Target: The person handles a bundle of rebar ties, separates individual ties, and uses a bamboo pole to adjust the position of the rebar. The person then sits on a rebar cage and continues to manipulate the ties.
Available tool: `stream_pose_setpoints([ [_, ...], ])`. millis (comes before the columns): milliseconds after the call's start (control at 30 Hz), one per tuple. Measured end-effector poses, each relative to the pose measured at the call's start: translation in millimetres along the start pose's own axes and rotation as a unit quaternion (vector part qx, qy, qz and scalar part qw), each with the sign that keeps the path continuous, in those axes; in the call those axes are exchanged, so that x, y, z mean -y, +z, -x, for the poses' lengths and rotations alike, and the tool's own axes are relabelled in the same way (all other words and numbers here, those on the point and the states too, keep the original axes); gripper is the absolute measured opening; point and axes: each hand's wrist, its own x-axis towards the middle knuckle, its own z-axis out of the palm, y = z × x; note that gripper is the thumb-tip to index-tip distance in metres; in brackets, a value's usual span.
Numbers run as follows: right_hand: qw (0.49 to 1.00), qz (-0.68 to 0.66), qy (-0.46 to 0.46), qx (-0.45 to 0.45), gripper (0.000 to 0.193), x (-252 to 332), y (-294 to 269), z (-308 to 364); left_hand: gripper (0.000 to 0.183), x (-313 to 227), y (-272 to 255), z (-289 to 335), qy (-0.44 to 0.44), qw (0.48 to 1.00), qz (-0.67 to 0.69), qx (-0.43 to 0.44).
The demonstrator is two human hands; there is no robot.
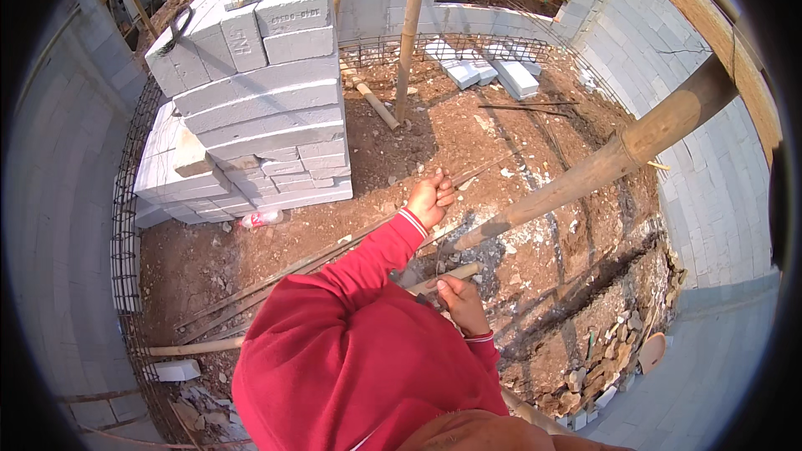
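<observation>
My left hand reaches forward from a red sleeve, its fingers curled closed above the dirt. Closer to my body, my right hand is closed too, thumb and fingers pinched together. A thin wire-like strand shows faintly between the two hands; its ends are hidden, so I cannot make out what either hand holds. Just beyond my right hand lies the cut end of a bamboo pole. A thick slanting bamboo pole comes down to the ground right of my left hand.
A tall stack of pale blocks stands at the left, a plastic bottle at its base. Steel rebar cages line the block walls. An upright pole, loose blocks, long strips and rubble surround me.
</observation>
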Motion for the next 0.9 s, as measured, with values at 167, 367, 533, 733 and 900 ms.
stream_pose_setpoints([
  [167, 0.991, -0.116, 0.030, -0.052, 0.029, 16, -18, -23, 0.031, 4, 0, 11, 0.037, 0.989, -0.141, 0.024],
  [367, 0.979, -0.171, 0.028, -0.108, 0.022, 17, -26, -45, 0.029, 49, 1, 39, -0.019, 0.995, -0.092, -0.044],
  [533, 0.989, -0.074, -0.021, -0.130, 0.021, 3, -16, -51, 0.025, 26, 1, 22, 0.033, 0.999, 0.014, -0.024],
  [733, 0.990, 0.101, -0.097, -0.015, 0.020, 14, -8, -38, 0.018, 19, 0, 11, -0.016, 0.998, 0.048, -0.038],
  [900, 0.976, -0.018, -0.118, -0.181, 0.025, 38, -48, -39, 0.018, 21, 12, 12, -0.001, 0.997, 0.023, 0.069],
])
